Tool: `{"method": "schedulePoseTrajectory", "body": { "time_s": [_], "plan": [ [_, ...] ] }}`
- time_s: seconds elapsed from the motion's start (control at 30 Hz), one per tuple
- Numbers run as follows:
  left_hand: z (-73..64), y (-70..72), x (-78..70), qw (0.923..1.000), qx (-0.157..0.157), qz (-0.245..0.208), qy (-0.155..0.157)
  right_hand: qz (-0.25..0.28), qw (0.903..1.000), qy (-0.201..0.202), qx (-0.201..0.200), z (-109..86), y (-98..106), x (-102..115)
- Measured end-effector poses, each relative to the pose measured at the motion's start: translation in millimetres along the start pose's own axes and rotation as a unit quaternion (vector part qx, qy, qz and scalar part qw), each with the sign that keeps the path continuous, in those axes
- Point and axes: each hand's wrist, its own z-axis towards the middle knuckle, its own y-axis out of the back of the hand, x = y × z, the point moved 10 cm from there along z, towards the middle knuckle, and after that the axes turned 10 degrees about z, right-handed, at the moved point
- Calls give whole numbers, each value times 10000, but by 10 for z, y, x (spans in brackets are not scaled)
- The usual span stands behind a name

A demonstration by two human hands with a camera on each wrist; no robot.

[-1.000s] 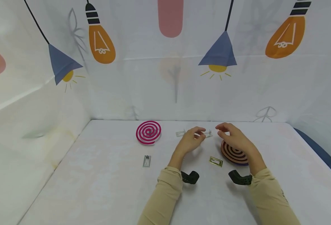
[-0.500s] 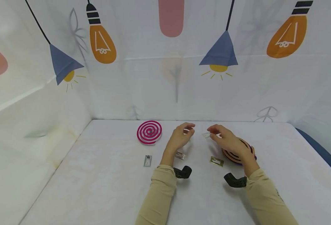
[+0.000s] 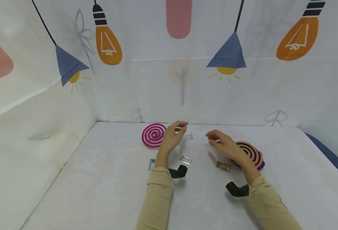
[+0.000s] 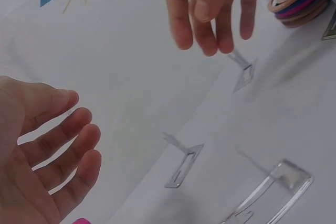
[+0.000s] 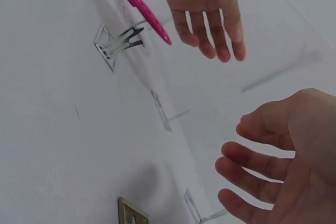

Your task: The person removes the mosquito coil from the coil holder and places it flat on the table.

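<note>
My left hand (image 3: 172, 137) hovers beside a pink mosquito coil (image 3: 154, 135), fingers loosely bent with nothing in them. My right hand (image 3: 223, 145) is held over the table in front of a stack of coloured mosquito coils (image 3: 250, 153), likewise holding nothing. Between the hands lie a silver coil stand (image 3: 185, 159) and, farther back, a clear-looking stand (image 3: 188, 136). A brass stand (image 3: 223, 166) is below the right hand. Partly behind the left wrist is another silver stand (image 3: 152, 164). The right wrist view shows the pink coil (image 5: 149, 17) raised near an upright-pronged stand (image 5: 107, 45).
All of it lies on a white table (image 3: 100, 191) against a white cloth backdrop (image 3: 157, 89) printed with lamps and bulbs. One further stand (image 4: 245, 77) appears under the right hand in the left wrist view. Dark wrist mounts (image 3: 179, 171) project inward from both sleeves.
My left hand has moved left toward the pink coil, uncovering the middle silver stand. My right hand has shifted a little left, and more of the coil stack shows. Both hands stay empty.
</note>
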Motion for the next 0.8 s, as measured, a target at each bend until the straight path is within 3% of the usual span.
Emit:
{"method": "schedulePoseTrajectory", "body": {
  "time_s": [0.23,0.4,0.6,0.8],
  "plan": [
    [-26,379,233,9982,-526,-125,270,300,9994,159,56,66,-160,82],
    [-69,620,417,9937,-852,-366,626,978,9951,132,-47,128,-235,173],
    [-162,907,614,9818,-1442,-788,950,2010,9793,-207,-117,252,-423,224],
    [-283,1019,821,9637,-1900,-928,1630,2584,9651,-399,-169,322,-583,210]
  ]
}}
